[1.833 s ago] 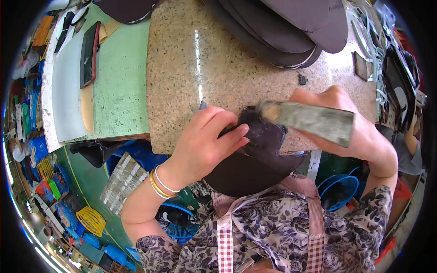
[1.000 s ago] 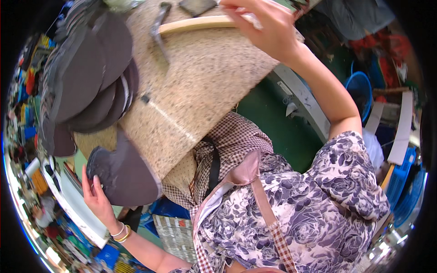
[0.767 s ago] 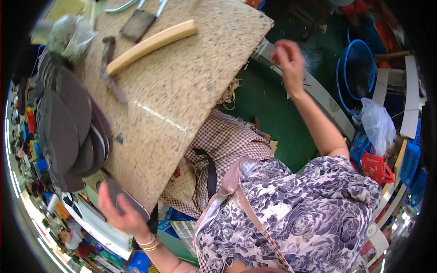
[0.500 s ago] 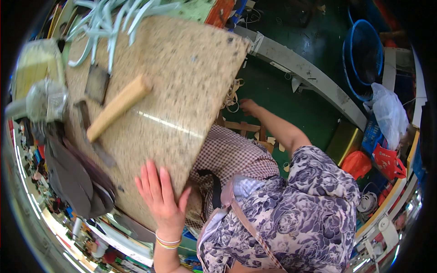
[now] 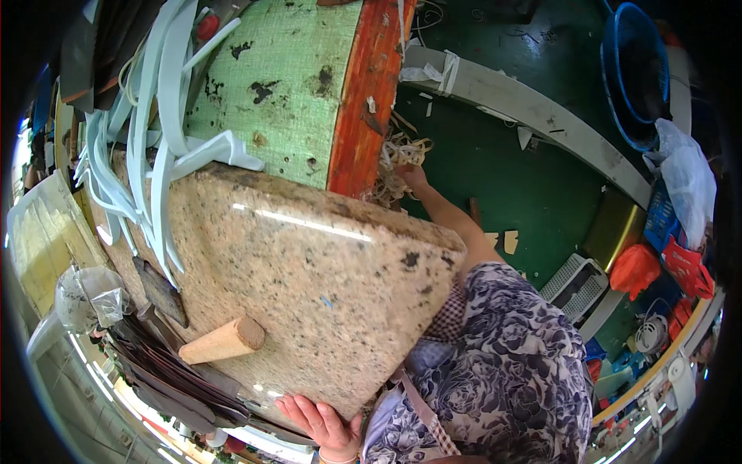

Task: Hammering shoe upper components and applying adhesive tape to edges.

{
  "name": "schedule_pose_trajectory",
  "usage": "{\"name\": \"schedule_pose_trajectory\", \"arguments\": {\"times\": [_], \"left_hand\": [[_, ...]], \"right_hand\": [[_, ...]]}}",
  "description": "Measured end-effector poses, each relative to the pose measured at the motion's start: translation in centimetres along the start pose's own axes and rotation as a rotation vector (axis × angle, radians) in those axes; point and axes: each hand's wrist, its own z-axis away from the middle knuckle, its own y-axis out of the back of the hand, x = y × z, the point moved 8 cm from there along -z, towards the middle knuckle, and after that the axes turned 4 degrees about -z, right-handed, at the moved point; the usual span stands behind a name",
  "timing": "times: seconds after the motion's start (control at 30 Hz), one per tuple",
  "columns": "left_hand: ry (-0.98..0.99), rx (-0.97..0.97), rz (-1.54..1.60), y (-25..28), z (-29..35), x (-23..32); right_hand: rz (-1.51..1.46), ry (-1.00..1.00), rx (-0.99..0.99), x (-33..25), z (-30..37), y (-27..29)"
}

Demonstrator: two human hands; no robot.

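My left hand (image 5: 325, 424) lies with its fingers stretched out on the near edge of a speckled stone slab (image 5: 340, 271). Reaching down past the slab's right side, my right hand (image 5: 411, 178) is at a tangle of thin beige strips (image 5: 402, 155) low beside the bench. Its fingertips are partly lost among the strips, so I cannot make out a grip. A hammer with a thick wooden handle (image 5: 224, 340) lies on the slab, next to a dark flat block (image 5: 161, 290). Long pale blue strips (image 5: 158, 116) are heaped over the slab's far left.
Beyond the slab is a green worktop (image 5: 278, 85) with a red wooden edge (image 5: 363, 93). Dark sheets (image 5: 162, 371) are stacked at the slab's left. A pale beam (image 5: 533, 112) crosses the green floor. Blue baskets (image 5: 638, 73), a white crate (image 5: 576, 286) and bags stand at the right.
The view has shifted, bringing more of the green worktop in. My right hand has gone from hanging beside the slab to the beige strips. My left hand still rests on the slab.
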Motion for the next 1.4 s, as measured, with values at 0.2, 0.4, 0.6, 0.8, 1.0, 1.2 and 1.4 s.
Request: {"name": "schedule_pose_trajectory", "arguments": {"times": [0.2, 0.4, 0.6, 0.8, 1.0, 1.2, 1.4], "left_hand": [[-0.026, 0.019, 0.040, -0.8, -2.1, -0.2], [0.021, 0.151, 0.069, -1.6, -4.3, -1.0], [-0.141, 0.532, 0.375, -3.7, -4.1, -1.1], [-0.224, 0.587, 0.942, -6.5, -8.9, 1.7], [-0.288, 0.153, 1.110, -15.0, -11.6, 3.6], [-0.224, 0.378, 1.287, -9.2, -8.6, -1.2], [-0.445, 0.588, 1.785, 1.5, -7.0, -6.4]], "right_hand": [[-0.527, 0.192, -0.640, -16.0, 19.6, 4.9], [0.329, 0.459, -0.700, -26.2, 33.5, 10.1], [0.503, 0.835, -0.519, -33.0, 42.7, 6.5], [0.421, 1.150, -1.038, -35.1, 50.9, -2.1], [-0.111, 1.459, -1.066, -41.5, 55.5, 3.0], [-0.277, 1.577, -0.357, -46.8, 59.4, 9.3], [0.641, 1.434, 0.244, -46.8, 52.8, 15.1]]}}
